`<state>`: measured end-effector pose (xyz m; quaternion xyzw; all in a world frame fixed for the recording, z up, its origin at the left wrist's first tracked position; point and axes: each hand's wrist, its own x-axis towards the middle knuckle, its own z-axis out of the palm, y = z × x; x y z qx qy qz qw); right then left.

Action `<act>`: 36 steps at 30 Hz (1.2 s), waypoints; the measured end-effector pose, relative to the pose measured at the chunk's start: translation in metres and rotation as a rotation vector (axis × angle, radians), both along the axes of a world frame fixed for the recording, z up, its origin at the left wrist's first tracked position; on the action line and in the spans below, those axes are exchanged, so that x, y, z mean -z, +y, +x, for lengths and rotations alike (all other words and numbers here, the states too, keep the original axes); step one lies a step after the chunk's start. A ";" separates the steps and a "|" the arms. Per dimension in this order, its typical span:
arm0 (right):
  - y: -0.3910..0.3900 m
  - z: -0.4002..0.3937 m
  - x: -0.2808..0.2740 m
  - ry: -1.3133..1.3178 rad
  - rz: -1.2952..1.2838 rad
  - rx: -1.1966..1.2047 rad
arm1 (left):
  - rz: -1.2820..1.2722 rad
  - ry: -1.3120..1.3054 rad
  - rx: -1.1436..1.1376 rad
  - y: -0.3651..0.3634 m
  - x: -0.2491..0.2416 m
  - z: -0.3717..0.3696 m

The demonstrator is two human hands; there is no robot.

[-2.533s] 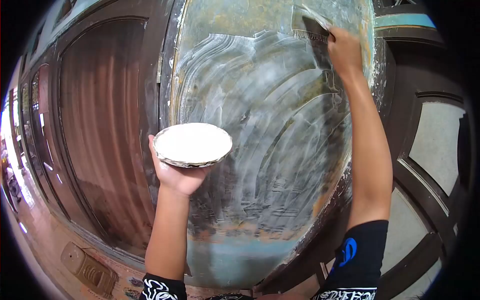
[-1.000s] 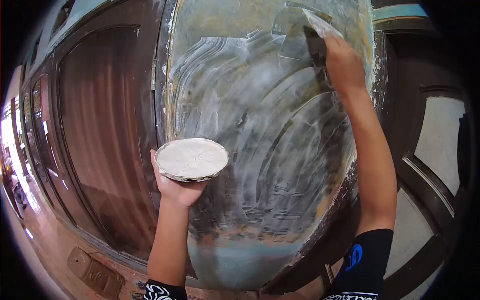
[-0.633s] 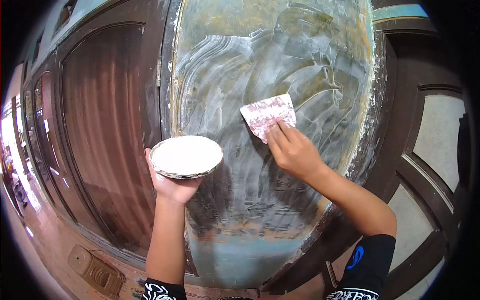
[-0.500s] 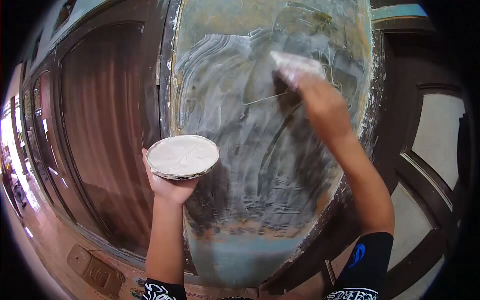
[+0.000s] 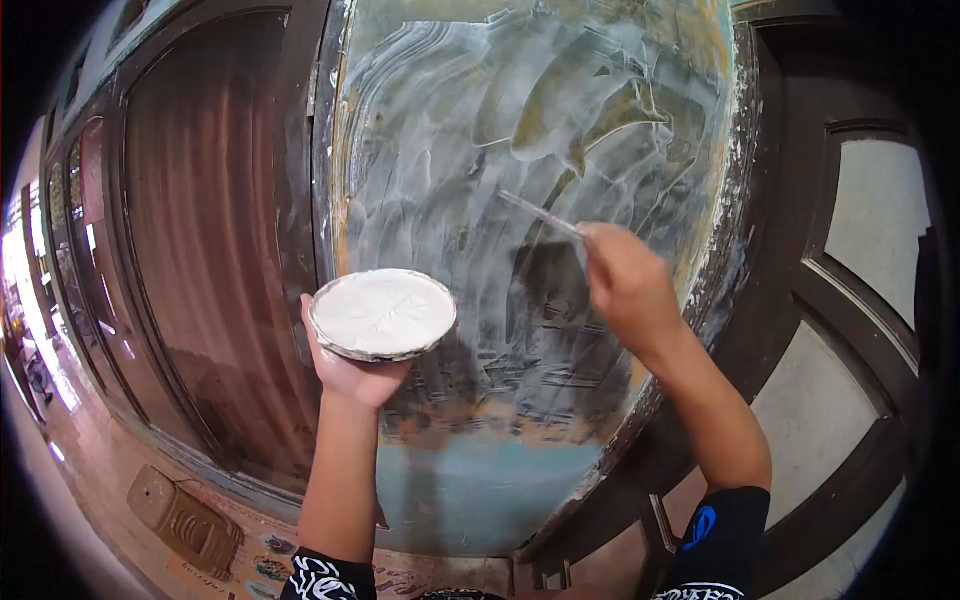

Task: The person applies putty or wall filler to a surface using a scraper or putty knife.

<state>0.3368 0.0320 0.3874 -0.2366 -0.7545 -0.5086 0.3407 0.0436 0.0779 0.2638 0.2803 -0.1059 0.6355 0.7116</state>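
Note:
My left hand point(image 5: 362, 378) holds up a round dish of white paste point(image 5: 384, 312) from below, its fingers mostly hidden under the dish. The paste has a smooth surface with faint crossing marks. To the right, my right hand point(image 5: 630, 285) grips a thin flat scraper point(image 5: 540, 213), seen nearly edge-on and pointing up and left. It is over the wall panel point(image 5: 430, 180), which is streaked with curved grey-white smears. Whether the scraper's edge touches the panel is hard to tell. Bare greenish patches show in the panel's upper part, and a blue strip runs along its bottom.
A dark wooden door with a brown curtained pane point(image 5: 205, 230) stands on the left. On the right is a dark frame with pale panels point(image 5: 875, 215). A brown plastic object point(image 5: 185, 520) lies on the floor at the lower left.
My right hand has moved down with the scraper, whose broad face has turned edge-on. The dish in my left hand appears slightly farther right. The whole view has shifted a little.

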 end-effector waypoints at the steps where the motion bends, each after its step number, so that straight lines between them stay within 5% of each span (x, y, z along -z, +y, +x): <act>1: -0.005 0.004 -0.009 0.266 -0.210 -0.091 | 0.002 0.002 0.000 -0.003 0.001 0.003; 2: -0.006 0.009 -0.016 0.532 -0.424 -0.180 | 0.007 0.016 0.023 -0.007 0.003 0.005; 5: -0.001 0.031 -0.035 0.784 -0.815 -0.513 | -0.009 0.047 0.042 -0.018 0.008 0.014; 11: -0.019 0.046 -0.048 0.788 -1.080 -0.332 | -0.066 -0.052 0.037 -0.024 0.020 0.041; 13: -0.030 0.046 -0.055 1.022 -1.429 -0.396 | -0.079 -0.060 0.056 -0.028 0.027 0.050; 15: -0.028 0.060 -0.053 0.959 -1.522 -0.401 | -0.063 -0.163 0.201 -0.033 0.034 0.057; 17: -0.032 0.062 -0.054 0.730 -1.578 -0.209 | -0.082 -0.080 0.084 -0.044 0.035 0.069; 22: -0.033 0.072 -0.039 0.370 -1.574 -0.240 | -0.151 -0.039 0.069 -0.057 0.051 0.083; 29: -0.019 0.082 -0.041 0.473 -1.297 -0.188 | -0.200 -0.028 0.036 -0.060 0.055 0.084; 36: -0.002 0.093 -0.076 0.400 -0.901 -0.013 | -0.117 -0.067 -0.047 -0.047 -0.001 0.059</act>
